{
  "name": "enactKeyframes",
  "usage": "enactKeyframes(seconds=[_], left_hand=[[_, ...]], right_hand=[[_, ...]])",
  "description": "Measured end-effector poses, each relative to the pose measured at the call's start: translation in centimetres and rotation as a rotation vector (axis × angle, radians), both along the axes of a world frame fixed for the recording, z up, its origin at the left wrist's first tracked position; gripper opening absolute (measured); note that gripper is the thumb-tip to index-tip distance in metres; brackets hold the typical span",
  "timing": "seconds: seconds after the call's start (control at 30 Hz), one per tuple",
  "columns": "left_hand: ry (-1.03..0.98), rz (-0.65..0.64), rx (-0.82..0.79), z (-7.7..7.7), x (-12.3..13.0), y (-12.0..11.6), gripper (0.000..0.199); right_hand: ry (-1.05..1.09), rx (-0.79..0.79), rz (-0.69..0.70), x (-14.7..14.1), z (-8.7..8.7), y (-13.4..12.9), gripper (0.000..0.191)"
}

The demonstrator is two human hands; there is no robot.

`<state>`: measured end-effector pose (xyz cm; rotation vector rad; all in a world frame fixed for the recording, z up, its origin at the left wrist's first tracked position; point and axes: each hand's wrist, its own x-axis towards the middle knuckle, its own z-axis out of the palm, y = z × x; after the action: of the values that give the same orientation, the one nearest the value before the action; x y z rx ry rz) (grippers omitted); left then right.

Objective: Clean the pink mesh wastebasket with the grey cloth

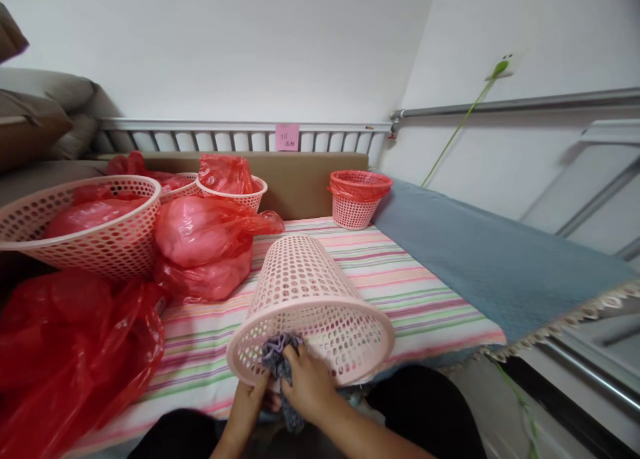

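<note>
A pale pink perforated plastic basket (303,267) lies on its side, its open mouth facing me. My left hand (251,398) is closed at the lower rim of this basket, with some fingers hidden beneath it. In my right hand (311,384) is a crumpled grey-purple cloth (278,356), bunched at the basket's mouth. Part of the cloth hangs down between my two hands. The right fingers are bent around the cloth, against the inside of the rim.
A striped cloth (425,302) covers the bed. Red plastic bags (203,236) and pink baskets (120,246) crowd the left. A red-rimmed basket (356,209) stands at the back. Blue fabric (480,252) lies to the right, beside a metal rail (530,102).
</note>
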<state>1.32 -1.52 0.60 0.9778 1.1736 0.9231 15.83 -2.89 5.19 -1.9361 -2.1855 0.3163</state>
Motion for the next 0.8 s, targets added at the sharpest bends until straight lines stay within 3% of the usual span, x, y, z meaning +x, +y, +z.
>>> enactKeyframes(seconds=[0.1,0.33,0.43,0.63,0.8], left_hand=[[0.039,0.0,0.022,0.2,-0.2,0.2,0.059],[0.088,0.014,0.059,1.2,-1.0,0.3,0.053],[0.089,0.017,0.039,1.7,-1.2,0.3,0.051],[0.065,0.025,0.026,1.7,-1.1,0.4,0.048],[0.051,0.028,0.027,0.8,-1.0,0.5,0.052]], right_hand=[[-0.032,0.028,-0.006,0.2,0.7,2.1,0.04],[-0.011,0.152,-0.088,1.4,3.4,12.0,0.042],[0.004,0.23,-0.08,2.1,4.2,14.8,0.043],[0.002,0.221,-0.094,2.5,4.0,16.0,0.045],[-0.029,0.055,-0.133,2.0,2.9,13.5,0.047]])
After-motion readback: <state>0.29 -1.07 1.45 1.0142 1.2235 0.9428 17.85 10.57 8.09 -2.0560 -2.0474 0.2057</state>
